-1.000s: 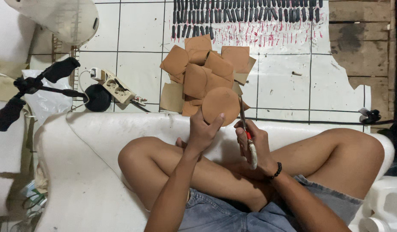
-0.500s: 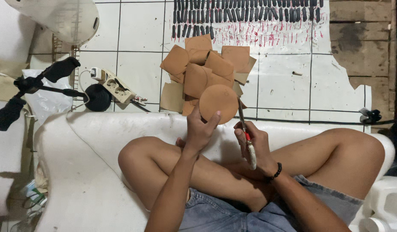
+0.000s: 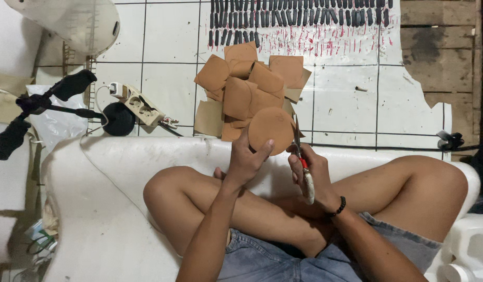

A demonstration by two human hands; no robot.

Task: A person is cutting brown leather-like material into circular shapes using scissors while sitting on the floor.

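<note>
Brown disc (image 3: 271,129) is sitting raised above the crossed legs, flat face toward the camera; near round, slightly taller than wide, long axis running up-down. Left hand (image 3: 246,159) is pinching its lower left edge, thumb on the face, fingers behind. Scissors (image 3: 302,164) are pointing up, blades meeting the disc's right edge, handle down. Right hand (image 3: 310,169) is wrapping closed around the handle. Pile of brown pieces (image 3: 246,86) is lying on the tiled floor (image 3: 351,89) just beyond the disc.
</note>
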